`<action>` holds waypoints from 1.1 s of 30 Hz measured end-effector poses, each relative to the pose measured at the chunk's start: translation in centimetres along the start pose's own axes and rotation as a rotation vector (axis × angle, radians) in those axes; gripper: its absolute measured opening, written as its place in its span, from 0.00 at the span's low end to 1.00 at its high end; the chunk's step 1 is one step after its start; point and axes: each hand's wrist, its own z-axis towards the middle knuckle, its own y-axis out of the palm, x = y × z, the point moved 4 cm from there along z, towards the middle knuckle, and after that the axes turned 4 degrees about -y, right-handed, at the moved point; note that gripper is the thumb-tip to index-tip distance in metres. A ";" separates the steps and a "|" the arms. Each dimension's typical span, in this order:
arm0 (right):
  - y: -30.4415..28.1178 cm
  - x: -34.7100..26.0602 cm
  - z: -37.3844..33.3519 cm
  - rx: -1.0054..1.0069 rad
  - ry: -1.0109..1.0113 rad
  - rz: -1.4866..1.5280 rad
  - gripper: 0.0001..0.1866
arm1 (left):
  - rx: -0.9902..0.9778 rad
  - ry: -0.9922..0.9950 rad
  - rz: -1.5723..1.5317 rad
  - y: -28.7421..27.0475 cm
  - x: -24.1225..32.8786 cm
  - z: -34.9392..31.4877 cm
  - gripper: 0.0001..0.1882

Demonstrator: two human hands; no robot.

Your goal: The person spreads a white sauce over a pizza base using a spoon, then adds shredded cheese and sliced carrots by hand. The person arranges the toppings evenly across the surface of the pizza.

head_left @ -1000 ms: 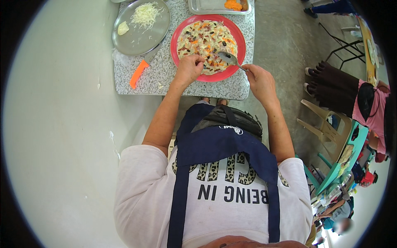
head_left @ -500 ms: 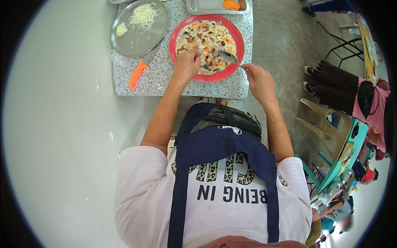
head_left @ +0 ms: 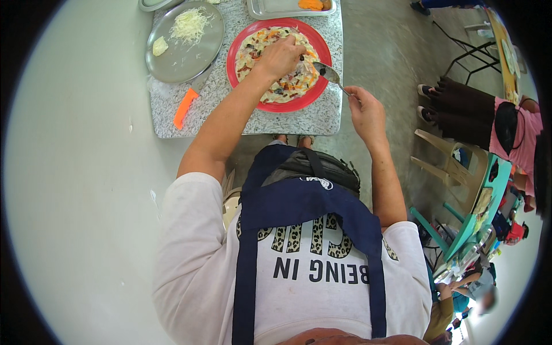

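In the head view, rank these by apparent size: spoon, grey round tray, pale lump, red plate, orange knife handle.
1. Red plate
2. Grey round tray
3. Spoon and orange knife handle: too alike to rank
4. Pale lump

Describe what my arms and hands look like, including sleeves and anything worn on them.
Loose, plain white short sleeves end near the elbows, leaving both forearms bare. The left hand and right hand are ungloved; no watch or bracelet shows on either wrist.

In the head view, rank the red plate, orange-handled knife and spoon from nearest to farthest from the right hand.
1. Spoon, in the right hand.
2. Red plate, left of that hand.
3. Orange-handled knife, farther left, past the plate.
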 end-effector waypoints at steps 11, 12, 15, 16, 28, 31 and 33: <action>-1.0 0.9 -1.5 0.037 0.022 0.019 0.09 | -0.165 0.086 0.064 0.0 0.7 1.6 0.09; -1.0 0.9 -1.4 0.038 0.025 0.022 0.09 | -0.180 0.076 0.043 -0.1 0.8 1.7 0.09; -1.0 1.4 -1.5 0.072 0.014 0.036 0.09 | -0.160 0.079 -0.056 -0.5 1.6 2.0 0.07; -1.1 1.3 -1.4 0.067 0.018 0.034 0.09 | -0.180 0.069 -0.072 -0.3 1.8 2.1 0.07; -0.8 0.4 -0.2 0.050 -0.027 -0.009 0.10 | 0.175 -0.245 -0.312 -4.6 -4.8 -0.3 0.12; -0.5 -0.1 0.6 0.013 0.006 -0.055 0.10 | 0.308 -0.336 -0.166 -7.0 -8.7 -3.1 0.13; -0.1 0.5 1.2 0.025 0.001 -0.118 0.10 | 0.269 -0.433 -0.217 -7.9 -9.2 -4.7 0.13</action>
